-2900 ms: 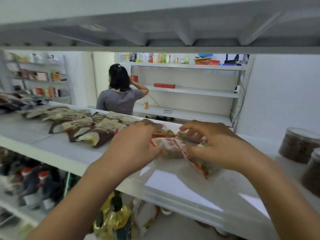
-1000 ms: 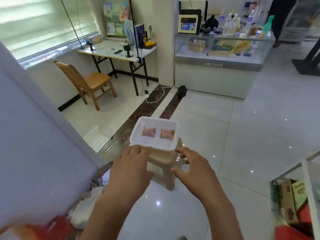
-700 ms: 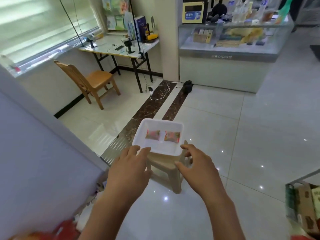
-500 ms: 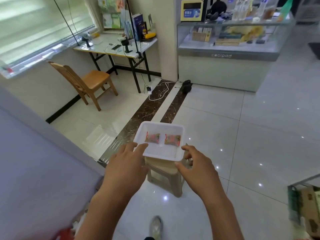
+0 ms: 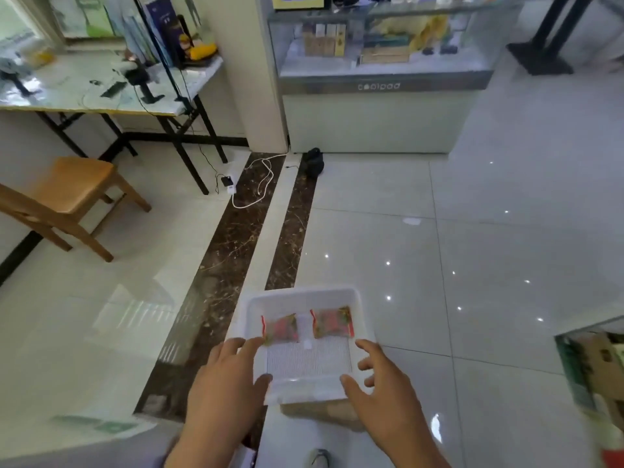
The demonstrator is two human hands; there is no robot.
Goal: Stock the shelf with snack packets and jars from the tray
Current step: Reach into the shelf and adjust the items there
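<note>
Low in view, 6 o'clock: white tray (image 5: 304,295) atop tan stool (image 5: 320,412), on tiled floor (image 5: 472,265). In tray's far half: 2 packets, flat, side by side w/ a gap between. L packet (image 5: 280,329) toward tray's 10 o'clock, R packet (image 5: 332,322) toward 1 o'clock. Both clear w/ red edges and reddish-green contents. Near half of tray bare, ribbed base.

L grip (image 5: 226,383) at tray's 8 o'clock: wide, fingers spread, holding nothing. Forefinger tip right by L packet's near corner; can't tell if touching. Thumb over tray's near part.

R grip (image 5: 385,383) at tray's 4 o'clock: also wide, fingers loosely spread, holding nothing. Thumb over tray's near-R corner, fingertips by R rim, near R packet but apart from it.

Shoe tip (image 5: 319,457) at 6 o'clock, bottom edge of view. Dark marble strips (image 5: 229,265) from 7 up toward 12 o'clock, w/ white cable (image 5: 260,187) across them at 11. Wooden chair (image 5: 67,190) at 9 o'clock. Cluttered desk surface (image 5: 84,86) at 10 o'clock. Glass display case (image 5: 378,86) at 12–1 o'clock. Cardboard box (image 5: 604,363) at 4 o'clock, R edge, blurred.
</note>
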